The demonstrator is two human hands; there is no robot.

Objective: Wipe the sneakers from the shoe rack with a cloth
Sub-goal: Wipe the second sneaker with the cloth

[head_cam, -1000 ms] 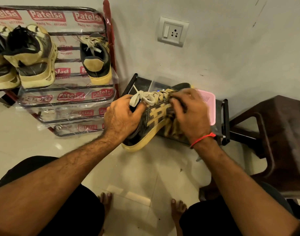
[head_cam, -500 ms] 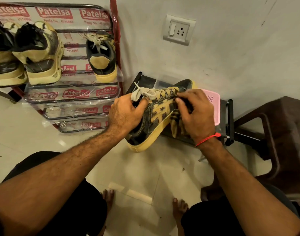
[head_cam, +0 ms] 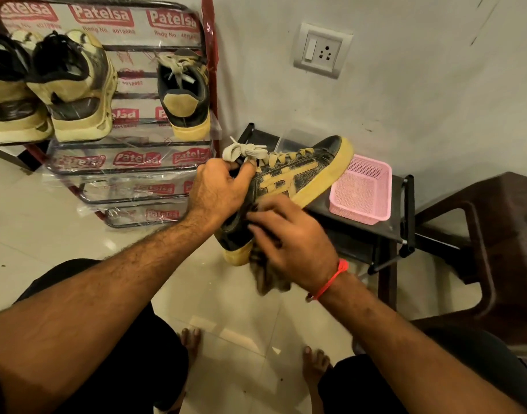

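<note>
- Head view: the left hand [head_cam: 218,194] grips the sneaker [head_cam: 289,180] at its collar, thumb hooked by the laces, holding it in the air with the toe pointing up and away.
- A second ago the right hand [head_cam: 289,243] worked the cloth [head_cam: 266,274] at mid-side by the stripes; now it has slid down to the heel, near the left wrist.
- Its fingers press the cloth against the heel and sole edge while bunched cloth hangs below the palm.
- Judging by this, the side panel is covered and the heel is in hand.
- Beyond the left hand, three more sneakers wait on the shoe rack [head_cam: 208,70].
</note>
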